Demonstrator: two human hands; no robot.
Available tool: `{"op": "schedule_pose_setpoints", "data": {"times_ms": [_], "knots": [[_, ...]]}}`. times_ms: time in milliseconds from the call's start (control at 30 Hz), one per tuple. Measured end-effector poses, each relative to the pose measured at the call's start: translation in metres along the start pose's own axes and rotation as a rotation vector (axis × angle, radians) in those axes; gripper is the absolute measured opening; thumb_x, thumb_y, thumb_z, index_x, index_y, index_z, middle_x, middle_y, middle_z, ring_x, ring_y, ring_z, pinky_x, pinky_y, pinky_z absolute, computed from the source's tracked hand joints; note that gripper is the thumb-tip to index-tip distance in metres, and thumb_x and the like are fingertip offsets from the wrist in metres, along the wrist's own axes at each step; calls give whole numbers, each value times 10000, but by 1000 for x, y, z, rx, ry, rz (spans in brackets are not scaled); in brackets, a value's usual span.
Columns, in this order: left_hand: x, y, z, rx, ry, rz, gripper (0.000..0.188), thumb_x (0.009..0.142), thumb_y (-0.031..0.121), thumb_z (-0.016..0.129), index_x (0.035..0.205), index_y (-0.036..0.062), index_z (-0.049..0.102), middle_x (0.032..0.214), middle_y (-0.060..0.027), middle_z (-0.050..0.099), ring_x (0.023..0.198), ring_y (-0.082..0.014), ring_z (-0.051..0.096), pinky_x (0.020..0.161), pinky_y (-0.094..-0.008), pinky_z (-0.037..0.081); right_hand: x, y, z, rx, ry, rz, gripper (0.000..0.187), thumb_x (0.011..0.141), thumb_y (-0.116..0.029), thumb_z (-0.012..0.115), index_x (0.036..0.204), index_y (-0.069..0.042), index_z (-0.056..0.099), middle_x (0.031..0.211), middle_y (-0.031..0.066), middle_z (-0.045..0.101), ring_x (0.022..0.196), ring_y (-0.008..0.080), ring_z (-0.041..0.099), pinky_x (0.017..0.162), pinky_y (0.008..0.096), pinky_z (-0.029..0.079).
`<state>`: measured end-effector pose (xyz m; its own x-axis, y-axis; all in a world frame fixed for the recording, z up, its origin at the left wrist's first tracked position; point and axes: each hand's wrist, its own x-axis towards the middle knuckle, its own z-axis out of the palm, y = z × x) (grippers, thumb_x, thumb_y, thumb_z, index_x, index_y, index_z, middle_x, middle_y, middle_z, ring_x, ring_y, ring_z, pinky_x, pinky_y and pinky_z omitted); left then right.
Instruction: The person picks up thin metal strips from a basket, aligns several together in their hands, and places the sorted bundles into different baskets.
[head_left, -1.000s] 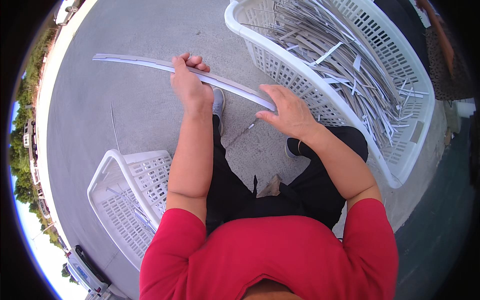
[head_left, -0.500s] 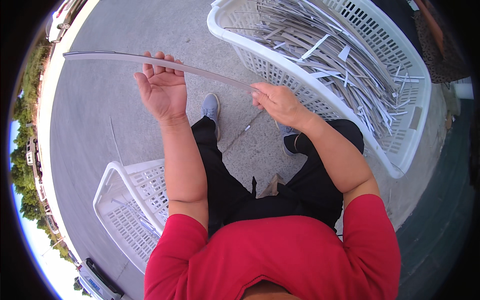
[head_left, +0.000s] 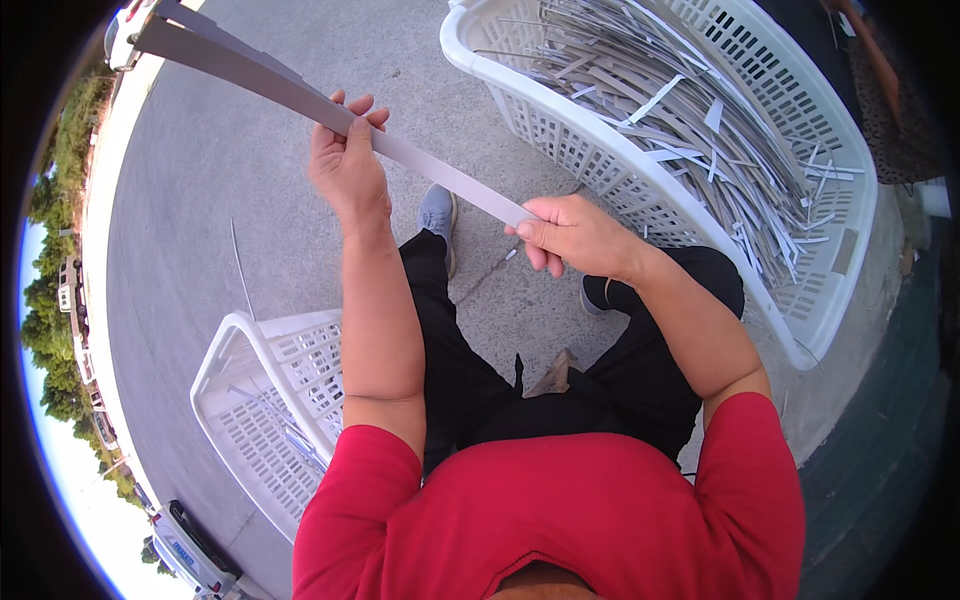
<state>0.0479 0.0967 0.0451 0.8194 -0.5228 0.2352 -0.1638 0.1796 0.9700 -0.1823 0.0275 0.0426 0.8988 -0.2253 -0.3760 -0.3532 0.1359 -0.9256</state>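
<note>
We see strips (head_left: 440, 177) up off the ground and in neither basket, so by our judgement this bundle is partway through its handling. They are already gathered in both hands; setting them down is not yet done. A thick heap (head_left: 665, 115) fills much of the large basket (head_left: 468, 58), while the small basket (head_left: 272, 372) shows only a few thin scraps (head_left: 300, 442). How much of all this counts as finished, we cannot tell.

The left hand (head_left: 350, 170) is closed around the strips partway along, thumb on the near face and fingers curled behind. The right hand (head_left: 570, 235) pinches their near end, thumb over the top, the other fingers folded beneath. Between the two, the strips run nearly straight, slanting up to the left. Past the left hand they reach well beyond the fingers and fan apart, so we count at least two. The right hand is near the large basket's side; the small basket sits well below the left hand.
</note>
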Motion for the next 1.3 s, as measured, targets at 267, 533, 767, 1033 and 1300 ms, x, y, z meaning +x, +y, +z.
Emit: {"op": "schedule_pose_setpoints", "data": {"times_ms": [267, 533, 767, 1033, 1300], "knots": [[-7, -16, -2, 620, -393, 18, 248, 827, -52, 469, 961, 27, 662, 875, -50, 655, 804, -124, 580, 722, -247, 438, -18, -1, -23, 472, 20, -33, 290, 920, -212, 458, 996, 41, 576, 607, 23, 531, 482, 76, 456, 495, 214, 395], [-9, -13, 1, 498, -358, 237, 282, 759, -125, 457, 833, 42, 672, 1078, -75, 623, 994, -199, 579, 851, -289, 450, -20, 7, -29, 651, 44, -26, 565, 937, -428, 407, 1063, 106, 538, 712, 82, 583, 539, 90, 527, 553, 241, 473], [-13, -18, 1, 743, -257, 526, 172, 722, -63, 576, 761, 77, 669, 1089, -67, 619, 957, -214, 590, 783, -304, 482, -14, 11, -23, 571, -42, -42, 751, 842, -608, 461, 1117, 89, 519, 859, 95, 594, 709, 104, 561, 611, 224, 472], [-21, -9, 7, 984, -247, 613, 163, 712, -27, 615, 797, 101, 668, 1115, -63, 606, 952, -215, 589, 748, -304, 494, -15, 6, -17, 437, -170, -24, 463, 787, -241, 634, 1138, 40, 527, 880, 51, 589, 738, 98, 541, 630, 237, 434], [-15, -9, 0, 761, -273, 423, 269, 788, -72, 493, 912, 83, 675, 1179, -67, 569, 1034, -199, 557, 846, -296, 462, -12, 11, -17, 421, -193, -51, 348, 817, -132, 597, 1115, 40, 540, 905, 38, 580, 781, 85, 516, 673, 251, 415]]}}
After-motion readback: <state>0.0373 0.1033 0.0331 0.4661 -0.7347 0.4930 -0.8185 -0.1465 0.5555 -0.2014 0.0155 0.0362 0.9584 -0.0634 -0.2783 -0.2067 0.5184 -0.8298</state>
